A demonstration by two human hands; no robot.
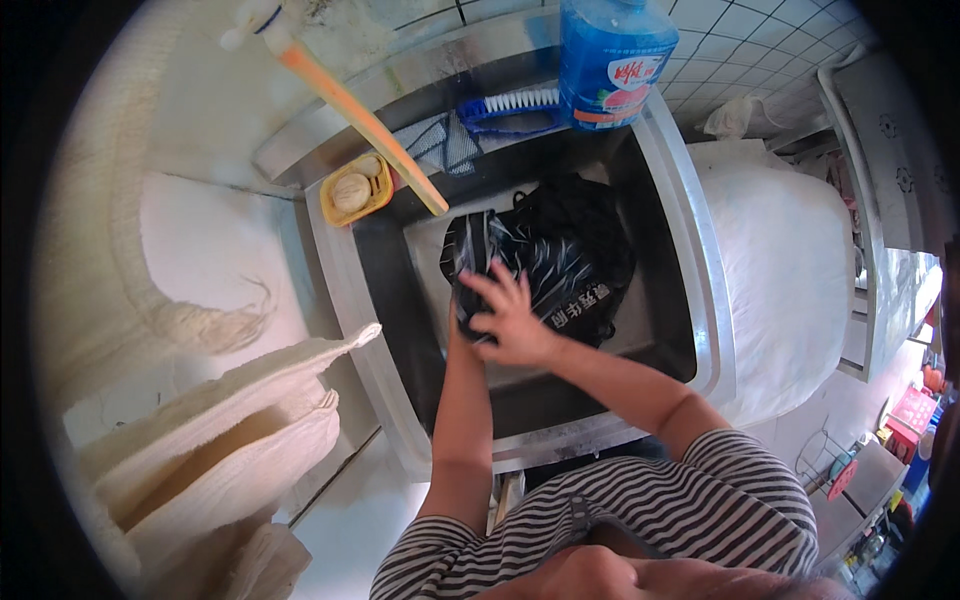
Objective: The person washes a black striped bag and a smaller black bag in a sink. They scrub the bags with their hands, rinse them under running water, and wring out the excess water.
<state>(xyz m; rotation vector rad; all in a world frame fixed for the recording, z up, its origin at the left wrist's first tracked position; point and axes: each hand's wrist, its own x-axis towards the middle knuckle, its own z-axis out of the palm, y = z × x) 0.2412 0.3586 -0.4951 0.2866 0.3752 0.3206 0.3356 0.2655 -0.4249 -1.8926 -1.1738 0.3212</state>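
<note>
A black fabric bag or garment [559, 255] with pale printed writing lies bunched in the stainless-steel sink [712, 247]. Glossy streaks on its folds make it look wet. My right hand [514, 322] rests over its left part, fingers spread and seemingly touching the cloth. From the lower left my left forearm [461, 405] reaches up to the same part, but the black cloth and my right hand hide my left hand. Whether it lies inside or beneath the cloth, I cannot tell. An orange tube [367, 127] from the tap ends above the cloth's upper left side.
Along the sink's back ledge are a yellow soap dish [386, 199] with soap, a grey mesh cloth [450, 146], a blue scrub brush [510, 112] and a large blue detergent bottle [615, 67]. Pale towels [240, 442] hang at left. A white-covered surface [780, 277] adjoins the right side.
</note>
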